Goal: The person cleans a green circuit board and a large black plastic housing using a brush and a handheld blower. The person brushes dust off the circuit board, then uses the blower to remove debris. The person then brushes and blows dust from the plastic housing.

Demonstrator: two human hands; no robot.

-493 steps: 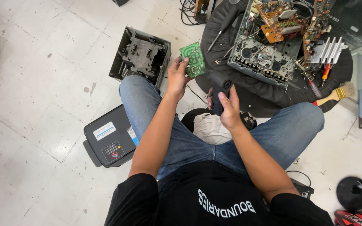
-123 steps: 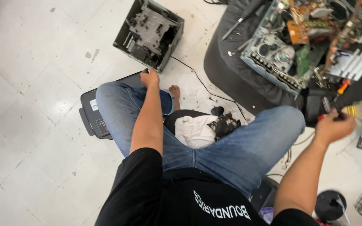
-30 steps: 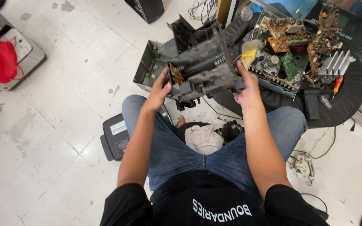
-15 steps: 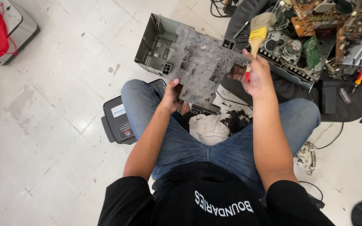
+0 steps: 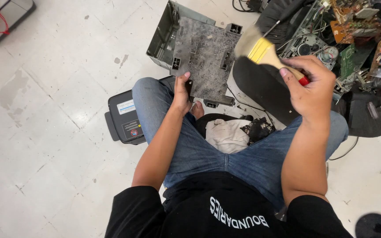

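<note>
Pale, scuffed floor tiles are what you're sitting on, with a dark round mat piled with circuit boards off to your right and a black flat device tucked by your left knee. Your left hand is pinching the lower left edge of the dusty grey chassis panel, held up over your knees with its long axis running up and away from you. Your right hand is wrapped tight round the handle of the paintbrush, bristles pointing up-left and just beside the panel's upper right corner.
</note>
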